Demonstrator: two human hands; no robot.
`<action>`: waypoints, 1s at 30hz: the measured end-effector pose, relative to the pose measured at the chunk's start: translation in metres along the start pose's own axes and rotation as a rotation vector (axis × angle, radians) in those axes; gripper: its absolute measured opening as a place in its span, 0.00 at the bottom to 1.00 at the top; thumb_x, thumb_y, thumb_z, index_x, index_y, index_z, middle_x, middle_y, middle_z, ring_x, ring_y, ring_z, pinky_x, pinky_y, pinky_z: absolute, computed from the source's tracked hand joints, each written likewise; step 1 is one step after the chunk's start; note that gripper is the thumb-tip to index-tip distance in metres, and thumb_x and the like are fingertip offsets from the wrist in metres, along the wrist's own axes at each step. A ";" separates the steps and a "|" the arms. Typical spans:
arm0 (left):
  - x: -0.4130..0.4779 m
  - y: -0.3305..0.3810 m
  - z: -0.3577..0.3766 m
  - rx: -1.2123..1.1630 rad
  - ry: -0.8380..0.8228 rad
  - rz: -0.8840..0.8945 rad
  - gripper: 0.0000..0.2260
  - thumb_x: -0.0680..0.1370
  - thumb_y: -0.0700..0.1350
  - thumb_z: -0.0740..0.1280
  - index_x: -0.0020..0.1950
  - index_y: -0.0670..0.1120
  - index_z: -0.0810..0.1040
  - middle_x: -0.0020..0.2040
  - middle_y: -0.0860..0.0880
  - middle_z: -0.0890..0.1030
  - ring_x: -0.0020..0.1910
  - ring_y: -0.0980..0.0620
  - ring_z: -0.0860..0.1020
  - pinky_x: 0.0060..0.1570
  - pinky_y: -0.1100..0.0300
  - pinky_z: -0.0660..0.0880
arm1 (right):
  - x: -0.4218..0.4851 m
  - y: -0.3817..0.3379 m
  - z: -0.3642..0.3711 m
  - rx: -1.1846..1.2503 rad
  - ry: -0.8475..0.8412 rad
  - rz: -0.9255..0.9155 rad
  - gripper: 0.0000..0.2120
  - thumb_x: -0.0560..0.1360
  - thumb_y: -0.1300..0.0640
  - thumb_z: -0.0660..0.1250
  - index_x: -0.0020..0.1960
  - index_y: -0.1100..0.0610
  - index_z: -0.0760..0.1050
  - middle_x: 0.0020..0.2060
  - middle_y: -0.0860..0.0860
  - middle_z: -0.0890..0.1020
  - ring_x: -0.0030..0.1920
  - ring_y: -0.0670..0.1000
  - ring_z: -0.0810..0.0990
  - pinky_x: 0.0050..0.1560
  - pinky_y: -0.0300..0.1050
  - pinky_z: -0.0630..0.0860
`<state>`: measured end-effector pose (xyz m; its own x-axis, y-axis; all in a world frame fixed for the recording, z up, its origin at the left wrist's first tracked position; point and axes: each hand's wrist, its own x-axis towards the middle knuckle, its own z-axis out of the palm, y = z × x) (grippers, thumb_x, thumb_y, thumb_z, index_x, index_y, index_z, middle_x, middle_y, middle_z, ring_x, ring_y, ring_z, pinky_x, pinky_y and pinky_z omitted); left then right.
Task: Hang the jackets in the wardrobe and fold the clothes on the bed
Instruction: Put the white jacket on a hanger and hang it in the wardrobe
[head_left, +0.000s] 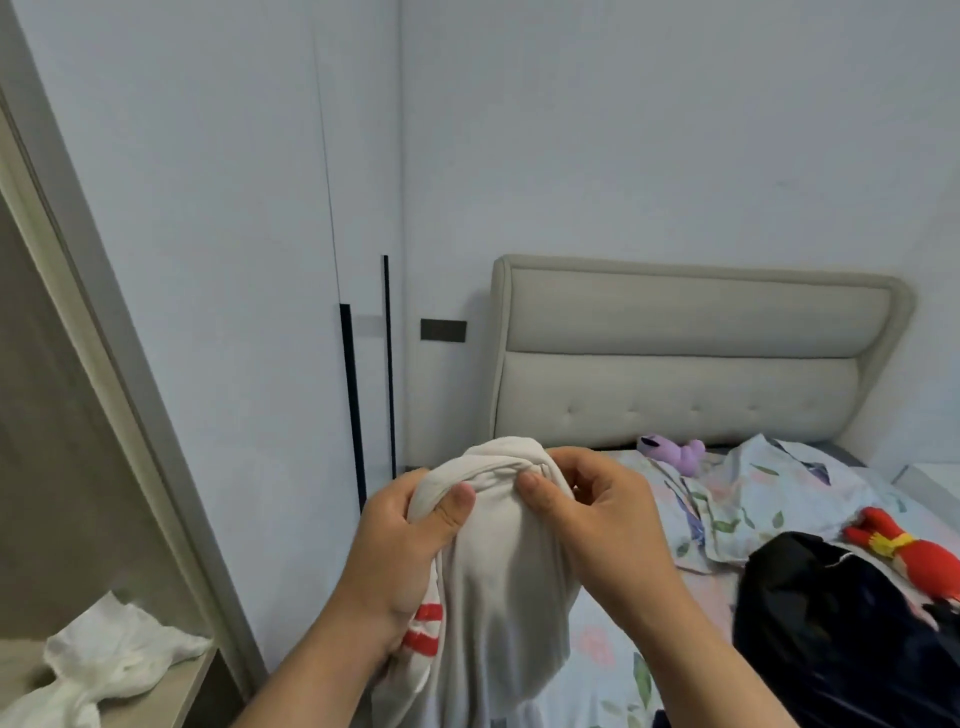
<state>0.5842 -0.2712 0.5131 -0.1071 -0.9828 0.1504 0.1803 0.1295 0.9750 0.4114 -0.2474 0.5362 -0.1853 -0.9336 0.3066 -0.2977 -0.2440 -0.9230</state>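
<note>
A pale bedroom holds a floral-sheeted bed (613, 649) with a padded headboard (691, 353). On the bed lie one black jacket (831, 623) and two plush toys, a purple one (675, 453) and a red one (904, 553). One crumpled white cloth (104, 660) sits on the wardrobe shelf (171, 691) at left. One white garment (498, 571) with red stripes hangs in front, hiding part of the bed. The left hand (400, 545) grips its side and the right hand (597, 514) pinches its bunched top, both with fingers curled.

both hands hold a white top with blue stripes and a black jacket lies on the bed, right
The stripes are red, not blue, per the head view. Left hand and right hand hold the white top, and the black jacket lies on the bed.
</note>
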 end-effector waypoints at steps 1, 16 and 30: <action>0.011 -0.004 -0.004 0.000 0.033 -0.016 0.17 0.64 0.61 0.74 0.48 0.53 0.86 0.47 0.46 0.86 0.48 0.46 0.85 0.47 0.54 0.81 | 0.014 0.009 0.006 0.011 -0.029 0.004 0.06 0.72 0.51 0.75 0.45 0.40 0.83 0.40 0.43 0.86 0.40 0.44 0.83 0.41 0.40 0.79; 0.132 -0.037 -0.073 0.210 0.552 -0.036 0.18 0.67 0.55 0.73 0.43 0.40 0.82 0.44 0.33 0.80 0.39 0.39 0.78 0.46 0.44 0.74 | 0.237 0.096 0.106 0.126 -0.496 0.110 0.03 0.76 0.53 0.70 0.48 0.46 0.83 0.42 0.44 0.85 0.43 0.42 0.82 0.47 0.36 0.79; 0.197 -0.071 -0.084 0.338 0.728 -0.019 0.14 0.61 0.65 0.68 0.37 0.57 0.81 0.29 0.53 0.78 0.27 0.59 0.74 0.33 0.60 0.69 | 0.372 0.110 0.263 0.012 -0.612 0.100 0.08 0.79 0.54 0.66 0.57 0.49 0.72 0.52 0.44 0.77 0.47 0.39 0.77 0.41 0.29 0.72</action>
<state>0.6326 -0.4854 0.4599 0.5785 -0.8092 0.1023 -0.1334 0.0299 0.9906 0.5562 -0.6900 0.4877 0.3599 -0.9324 0.0322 -0.2957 -0.1467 -0.9439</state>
